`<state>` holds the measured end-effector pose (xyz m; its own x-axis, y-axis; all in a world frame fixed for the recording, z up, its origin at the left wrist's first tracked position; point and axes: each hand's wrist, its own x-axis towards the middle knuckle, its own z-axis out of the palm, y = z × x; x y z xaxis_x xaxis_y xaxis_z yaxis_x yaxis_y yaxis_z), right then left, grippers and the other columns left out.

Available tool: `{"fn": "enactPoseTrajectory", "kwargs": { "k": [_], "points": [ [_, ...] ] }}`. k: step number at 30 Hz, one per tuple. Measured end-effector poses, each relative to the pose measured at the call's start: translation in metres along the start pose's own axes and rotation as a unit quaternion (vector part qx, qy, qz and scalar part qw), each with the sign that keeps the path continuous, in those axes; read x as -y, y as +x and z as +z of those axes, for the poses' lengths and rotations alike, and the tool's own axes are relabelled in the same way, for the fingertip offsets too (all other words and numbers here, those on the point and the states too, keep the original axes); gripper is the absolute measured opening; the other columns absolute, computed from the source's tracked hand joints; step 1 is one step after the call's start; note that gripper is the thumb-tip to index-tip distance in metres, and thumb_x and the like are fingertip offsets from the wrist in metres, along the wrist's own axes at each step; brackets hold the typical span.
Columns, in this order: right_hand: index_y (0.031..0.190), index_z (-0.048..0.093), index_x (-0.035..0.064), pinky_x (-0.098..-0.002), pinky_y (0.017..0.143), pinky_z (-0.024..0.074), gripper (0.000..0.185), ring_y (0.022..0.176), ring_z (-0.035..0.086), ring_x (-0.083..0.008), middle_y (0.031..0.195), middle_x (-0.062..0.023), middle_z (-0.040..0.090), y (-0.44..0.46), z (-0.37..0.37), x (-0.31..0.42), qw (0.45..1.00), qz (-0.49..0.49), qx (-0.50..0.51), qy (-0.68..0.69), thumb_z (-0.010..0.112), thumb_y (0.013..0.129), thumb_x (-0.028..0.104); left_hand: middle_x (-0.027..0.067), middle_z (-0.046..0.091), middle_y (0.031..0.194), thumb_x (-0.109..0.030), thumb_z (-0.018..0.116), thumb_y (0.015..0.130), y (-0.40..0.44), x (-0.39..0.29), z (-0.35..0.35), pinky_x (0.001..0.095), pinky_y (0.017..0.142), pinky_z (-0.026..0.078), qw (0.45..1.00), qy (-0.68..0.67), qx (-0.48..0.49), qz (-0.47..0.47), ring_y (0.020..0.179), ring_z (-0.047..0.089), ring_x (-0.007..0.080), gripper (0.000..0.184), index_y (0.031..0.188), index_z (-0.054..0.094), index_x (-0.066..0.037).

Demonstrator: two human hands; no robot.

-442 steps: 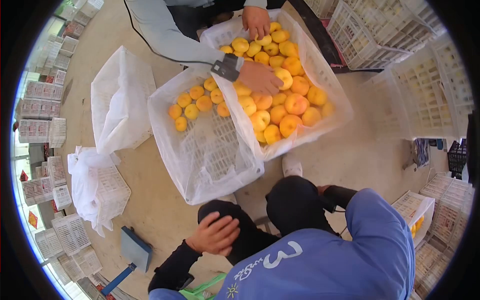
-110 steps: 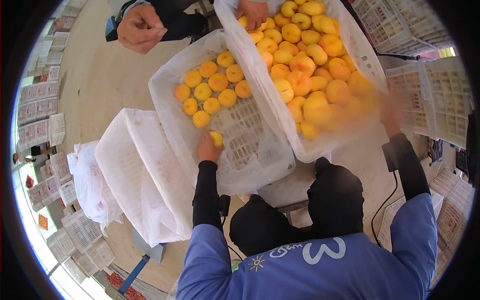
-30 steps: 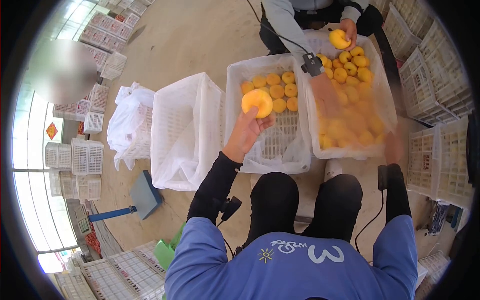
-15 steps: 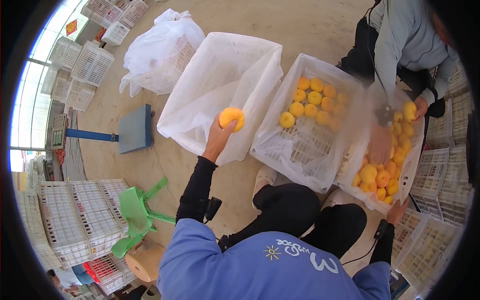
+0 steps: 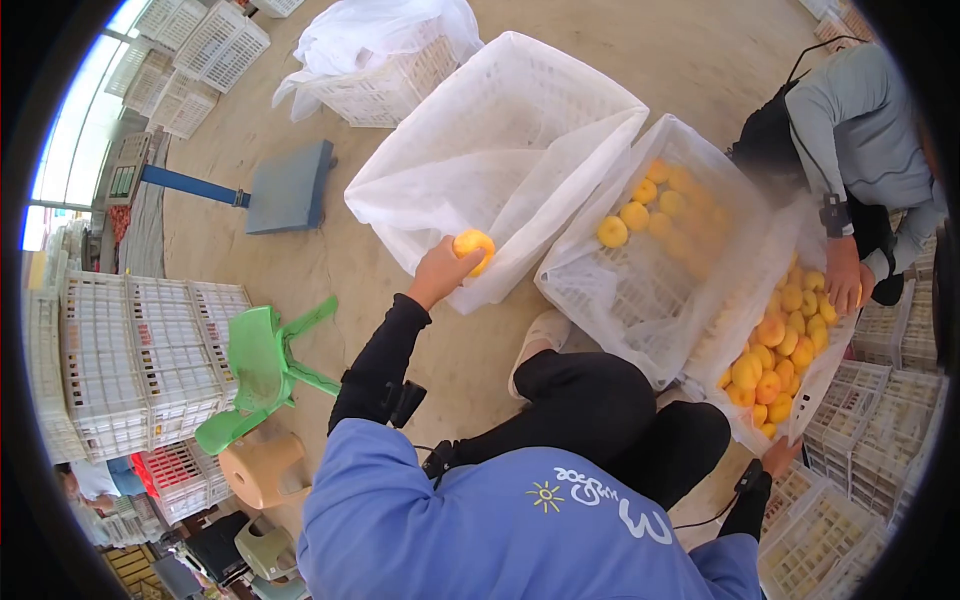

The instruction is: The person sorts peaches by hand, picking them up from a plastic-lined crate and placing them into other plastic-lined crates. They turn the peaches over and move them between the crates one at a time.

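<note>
The left hand (image 5: 440,274) has its grip curled round a yellow fruit (image 5: 475,252), which shows before the near edge of a white lined crate (image 5: 500,140). Next, a second crate (image 5: 600,285) holds more fruit (image 5: 612,231). The right hand (image 5: 779,458) is by a fuller crate's (image 5: 818,385) near corner, its grip unclear. Rightmost, a co-worker's hand (image 5: 843,275) is at that crate's far side.

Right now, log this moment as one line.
left hand: holding yellow fruit near white-lined crate | right hand: at near corner of heaped crate, contact unclear | co-worker's hand: at heaped crate, farther off
</note>
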<state>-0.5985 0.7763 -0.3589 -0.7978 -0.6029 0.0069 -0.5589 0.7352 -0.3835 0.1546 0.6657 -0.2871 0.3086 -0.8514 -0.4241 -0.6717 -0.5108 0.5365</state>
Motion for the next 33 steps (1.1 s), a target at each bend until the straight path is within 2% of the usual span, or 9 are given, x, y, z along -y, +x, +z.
{"fn": "enactPoseTrajectory", "kwargs": {
  "k": [4, 6, 11, 12, 14, 18, 25, 31, 33],
  "points": [
    [0.137, 0.038, 0.0043, -0.036, 0.1, 0.0362, 0.049, 0.121, 0.047, -0.0349, 0.135, -0.0174, 0.047, 0.007, 0.004, -0.011, 0.999, -0.011, -0.002, 0.031, 0.043, 0.092, 0.022, 0.0116, 0.063, 0.084, -0.047, 0.064, 0.078, -0.026, 0.007, -0.008, 0.0304, 0.054, 0.05, 0.978, -0.175, 0.083, -0.073, 0.049, 0.06, 0.0181, 0.058, 0.106, 0.056, 0.003],
    [0.137, 0.038, 0.0044, -0.0361, 0.099, 0.0369, 0.049, 0.12, 0.048, -0.0349, 0.134, -0.0172, 0.048, 0.013, 0.007, -0.022, 0.999, -0.014, 0.0, 0.035, 0.044, 0.092, 0.022, 0.0095, 0.062, 0.084, -0.044, 0.067, 0.078, -0.013, 0.009, -0.015, 0.0288, 0.054, 0.049, 0.962, -0.232, 0.11, -0.093, 0.055, 0.061, 0.0148, 0.056, 0.107, 0.057, 0.002],
    [0.137, 0.039, 0.0045, -0.0359, 0.098, 0.0381, 0.049, 0.118, 0.05, -0.0345, 0.133, -0.0172, 0.049, 0.007, 0.001, -0.015, 1.0, -0.01, -0.011, 0.002, 0.045, 0.091, 0.022, 0.0118, 0.065, 0.088, -0.044, 0.07, 0.074, 0.102, 0.028, 0.001, 0.0332, 0.07, 0.048, 0.985, -0.081, 0.104, 0.111, 0.082, 0.064, 0.0205, 0.055, 0.103, 0.062, 0.001],
    [0.137, 0.039, 0.0047, -0.0359, 0.098, 0.0381, 0.049, 0.117, 0.05, -0.0343, 0.133, -0.0175, 0.049, 0.004, -0.001, -0.01, 1.0, -0.006, -0.01, -0.019, 0.045, 0.091, 0.022, 0.0118, 0.065, 0.088, -0.044, 0.07, 0.074, 0.12, 0.024, 0.007, 0.0332, 0.07, 0.048, 0.984, -0.08, 0.109, 0.114, 0.082, 0.064, 0.0205, 0.055, 0.103, 0.062, 0.001],
    [0.136, 0.039, 0.0049, -0.0359, 0.098, 0.0381, 0.049, 0.117, 0.05, -0.0341, 0.133, -0.0178, 0.049, 0.003, 0.001, -0.011, 0.999, 0.005, -0.012, -0.041, 0.045, 0.091, 0.022, 0.0125, 0.065, 0.092, -0.046, 0.07, 0.074, 0.154, 0.017, 0.023, 0.0314, 0.078, 0.047, 0.963, 0.123, 0.215, 0.106, 0.081, 0.061, 0.0213, 0.055, 0.103, 0.062, 0.0],
    [0.137, 0.037, 0.0031, -0.0352, 0.099, 0.0375, 0.051, 0.118, 0.05, -0.0349, 0.133, -0.0195, 0.048, 0.011, 0.004, -0.028, 0.999, -0.032, -0.014, 0.011, 0.045, 0.092, 0.023, 0.0139, 0.063, 0.094, -0.044, 0.069, 0.076, 0.203, 0.049, 0.084, 0.0326, 0.074, 0.05, 0.941, 0.193, 0.237, 0.144, 0.081, 0.061, 0.0208, 0.057, 0.111, 0.058, -0.001],
    [0.139, 0.034, 0.0014, -0.0352, 0.1, 0.0359, 0.055, 0.122, 0.047, -0.034, 0.135, -0.0204, 0.047, 0.013, 0.0, -0.045, 0.999, -0.037, -0.007, -0.016, 0.047, 0.091, 0.023, 0.0074, 0.059, 0.106, -0.032, 0.062, 0.087, 0.24, 0.064, 0.117, 0.0266, 0.069, 0.054, 0.911, 0.091, 0.402, 0.006, 0.082, 0.059, 0.0138, 0.053, 0.13, 0.042, -0.01],
    [0.138, 0.036, 0.0025, -0.0363, 0.099, 0.0381, 0.055, 0.119, 0.05, -0.0331, 0.132, -0.0194, 0.05, 0.018, 0.006, -0.068, 0.995, -0.053, -0.037, -0.074, 0.051, 0.089, 0.02, 0.0107, 0.058, 0.107, -0.029, 0.06, 0.088, 0.257, 0.099, 0.126, 0.0285, 0.063, 0.053, 0.921, -0.004, 0.389, -0.005, 0.076, 0.061, 0.0161, 0.062, 0.14, 0.031, -0.01],
    [0.136, 0.037, -0.0001, -0.0384, 0.096, 0.0405, 0.056, 0.116, 0.053, -0.0342, 0.128, -0.0215, 0.053, -0.004, -0.004, -0.005, 0.992, 0.058, -0.006, -0.114, 0.054, 0.086, 0.02, 0.0102, 0.058, 0.103, -0.028, 0.058, 0.09, 0.264, 0.112, 0.129, 0.0304, 0.055, 0.051, 0.926, 0.037, 0.365, 0.091, 0.074, 0.06, 0.0173, 0.061, 0.14, 0.029, -0.01]
  ]
}}
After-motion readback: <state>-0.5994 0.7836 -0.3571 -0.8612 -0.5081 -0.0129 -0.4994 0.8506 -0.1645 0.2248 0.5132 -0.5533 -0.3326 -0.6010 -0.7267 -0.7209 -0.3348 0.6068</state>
